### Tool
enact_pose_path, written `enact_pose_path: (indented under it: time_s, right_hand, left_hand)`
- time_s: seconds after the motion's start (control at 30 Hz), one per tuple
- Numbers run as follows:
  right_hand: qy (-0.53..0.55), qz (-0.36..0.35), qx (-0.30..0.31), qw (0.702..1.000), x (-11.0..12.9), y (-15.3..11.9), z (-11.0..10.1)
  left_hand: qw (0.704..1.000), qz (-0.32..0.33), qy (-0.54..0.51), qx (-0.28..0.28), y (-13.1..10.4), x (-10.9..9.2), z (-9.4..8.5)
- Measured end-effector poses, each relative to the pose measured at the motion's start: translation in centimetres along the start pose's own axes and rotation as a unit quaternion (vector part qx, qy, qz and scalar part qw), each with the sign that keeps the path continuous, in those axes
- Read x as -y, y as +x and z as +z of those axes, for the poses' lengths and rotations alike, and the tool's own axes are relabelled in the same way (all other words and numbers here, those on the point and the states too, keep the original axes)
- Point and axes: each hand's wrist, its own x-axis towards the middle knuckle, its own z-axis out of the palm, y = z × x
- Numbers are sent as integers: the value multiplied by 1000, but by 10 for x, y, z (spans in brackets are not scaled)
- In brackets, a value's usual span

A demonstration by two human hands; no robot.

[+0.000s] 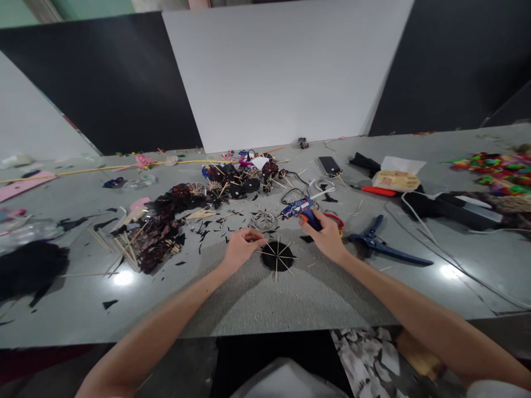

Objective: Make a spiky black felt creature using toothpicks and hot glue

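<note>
A round black disc (274, 264) lies flat on the table before me, with thin wooden sticks spread across it like spokes. At its upper left edge my left hand (244, 245) is closed, thumb and forefinger pinched by the tip of one stick. My right hand (326, 235) is wrapped round the handle of a blue hot glue gun (302, 207), right of and above the disc. The gun's nozzle points left, toward a clear tape roll (264, 221) standing just beyond the disc.
Left of centre lie a heap of dark patterned fabric pieces (160, 237), loose sticks and black scraps. Blue cutters (385, 249) rest to the right, with a red-handled tool (378, 191) and a phone (329, 166) behind. White cables (448, 257) cross the right side.
</note>
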Motion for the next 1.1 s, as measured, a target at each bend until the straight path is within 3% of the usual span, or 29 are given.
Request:
enact_pose_path:
  time_s: [0.7, 1.1]
  right_hand:
    - [-11, -3, 8, 1000, 2, 0, -1]
    - [-5, 4, 7, 1000, -1, 0, 0]
  left_hand:
    - [1000, 10, 17, 5, -1, 2, 3]
    - [996, 39, 81, -11, -3, -2, 5]
